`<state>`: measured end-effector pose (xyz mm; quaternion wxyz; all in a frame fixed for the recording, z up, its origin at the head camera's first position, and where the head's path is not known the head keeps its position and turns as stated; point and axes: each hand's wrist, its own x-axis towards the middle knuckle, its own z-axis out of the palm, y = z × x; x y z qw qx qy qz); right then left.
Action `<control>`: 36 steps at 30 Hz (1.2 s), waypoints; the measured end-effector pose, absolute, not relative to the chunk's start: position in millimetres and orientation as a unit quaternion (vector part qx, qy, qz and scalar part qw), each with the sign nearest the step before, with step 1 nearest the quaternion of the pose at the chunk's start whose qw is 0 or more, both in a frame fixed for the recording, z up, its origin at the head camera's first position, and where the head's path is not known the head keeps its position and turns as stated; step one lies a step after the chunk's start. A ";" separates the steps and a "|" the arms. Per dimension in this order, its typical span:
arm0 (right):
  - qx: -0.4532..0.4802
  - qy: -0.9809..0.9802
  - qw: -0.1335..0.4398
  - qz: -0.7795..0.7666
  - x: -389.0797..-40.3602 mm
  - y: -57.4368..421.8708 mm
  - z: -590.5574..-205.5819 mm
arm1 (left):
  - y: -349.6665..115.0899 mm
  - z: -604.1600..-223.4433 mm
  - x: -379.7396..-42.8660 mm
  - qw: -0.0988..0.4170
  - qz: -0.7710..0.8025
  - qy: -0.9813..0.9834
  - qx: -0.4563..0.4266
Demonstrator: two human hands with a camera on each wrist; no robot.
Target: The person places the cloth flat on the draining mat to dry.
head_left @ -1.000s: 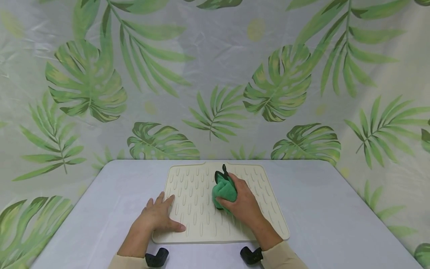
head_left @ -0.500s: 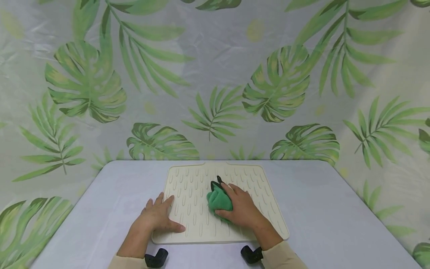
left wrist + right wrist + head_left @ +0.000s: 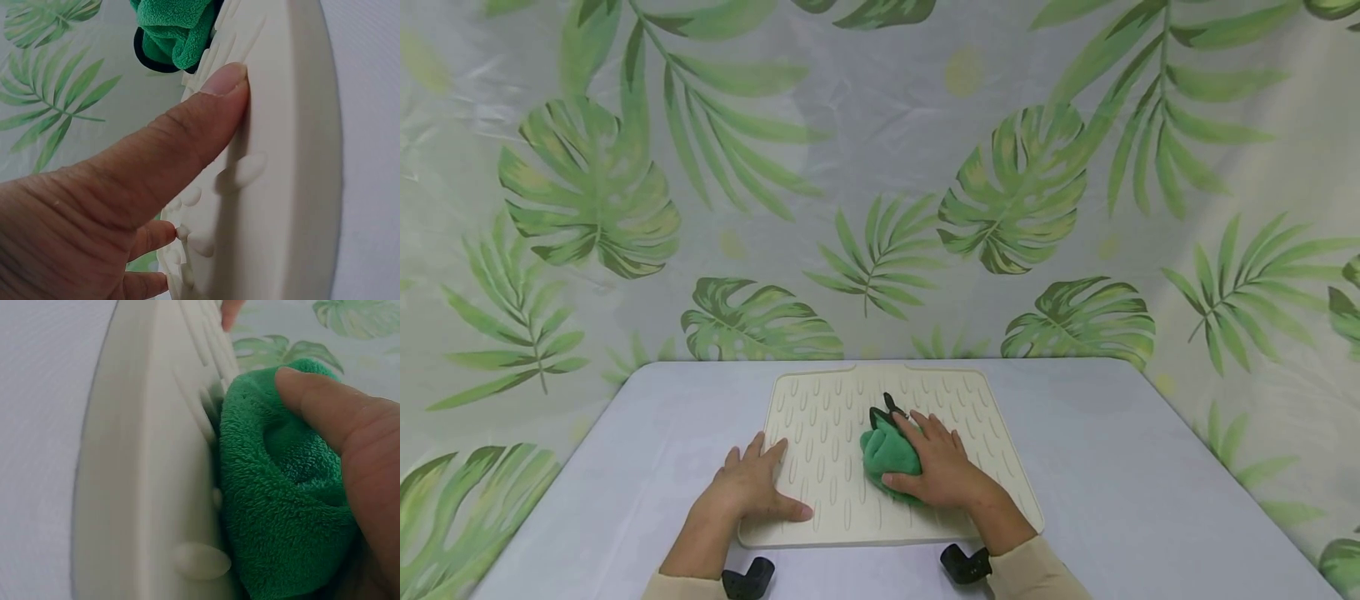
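Note:
A cream mat (image 3: 808, 400) with rows of raised oval ridges lies on the white table. My left hand (image 3: 748, 487) rests on its left side, fingers spread; in the left wrist view the thumb (image 3: 187, 137) lies along the ridged surface near the front edge. On the mat, right of its middle, my right hand (image 3: 943, 471) holds a bunched green towelling cloth (image 3: 887, 458) with dark edging and a black hanging loop at the far side. The right wrist view shows the thumb over the fluffy cloth (image 3: 281, 519), which sits against the mat. The right palm hides part of the cloth.
The white table (image 3: 1120, 467) stretches past both sides of the mat. Behind it hangs a pale curtain (image 3: 880, 167) printed with green leaves. Black devices (image 3: 966, 564) sit at both wrists, by the beige sleeves.
My right hand and the cloth have moved left and slightly nearer over the mat, then nearly stopped. The right fingers lie more spread over the cloth. The left hand has stayed in place.

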<state>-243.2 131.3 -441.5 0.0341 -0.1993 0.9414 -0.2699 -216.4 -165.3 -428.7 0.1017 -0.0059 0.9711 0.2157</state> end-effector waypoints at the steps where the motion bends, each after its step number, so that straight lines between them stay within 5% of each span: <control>1: -0.198 0.941 0.034 -0.273 -243.4 131.5 -440.9 | -165.4 -428.5 -216.1 0.100 0.216 0.971 -0.005; 21: -0.166 0.915 0.029 -0.366 -245.3 152.2 -412.7 | -164.0 -427.3 -216.0 0.106 0.236 0.966 -0.010; 36: -0.107 0.947 -0.022 -0.303 -249.9 172.7 -404.9 | -131.1 -421.8 -215.4 0.007 0.396 0.911 0.111</control>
